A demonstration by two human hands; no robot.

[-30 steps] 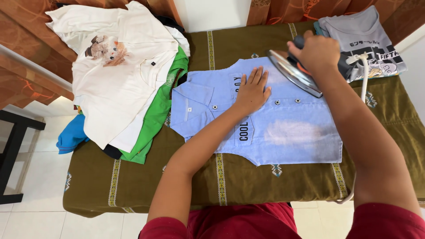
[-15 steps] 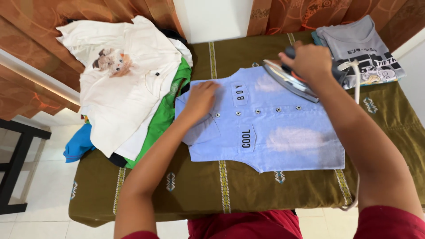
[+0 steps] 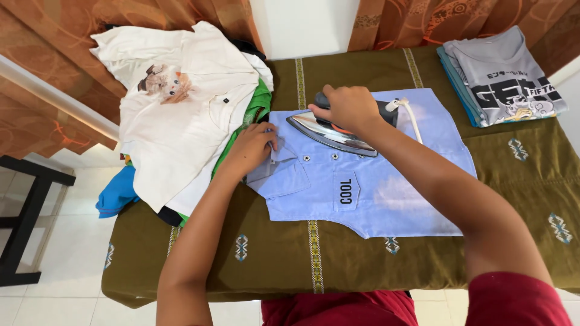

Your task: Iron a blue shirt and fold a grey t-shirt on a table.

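A small light-blue buttoned shirt [image 3: 393, 193] lies flat on a table covered by an olive patterned cloth [image 3: 278, 259]. My right hand [image 3: 345, 107] grips the dark handle of a metal iron [image 3: 331, 134], which is tilted on the shirt's upper chest near the collar. Its white cord [image 3: 412, 118] runs off to the right. My left hand [image 3: 252, 148] pinches the shirt's collar at the left end.
A pile of clothes with a white printed shirt [image 3: 181, 102] on top, green [image 3: 241, 130] and blue [image 3: 118, 193] garments under it, lies at the left. Folded grey shirts [image 3: 504, 75] sit at the far right. Orange curtains hang behind; a black frame [image 3: 24, 223] stands at the left.
My right hand has brought the iron leftward from the shirt's far right edge onto its chest near the collar. My left hand slid from the chest to the collar and took hold of it.
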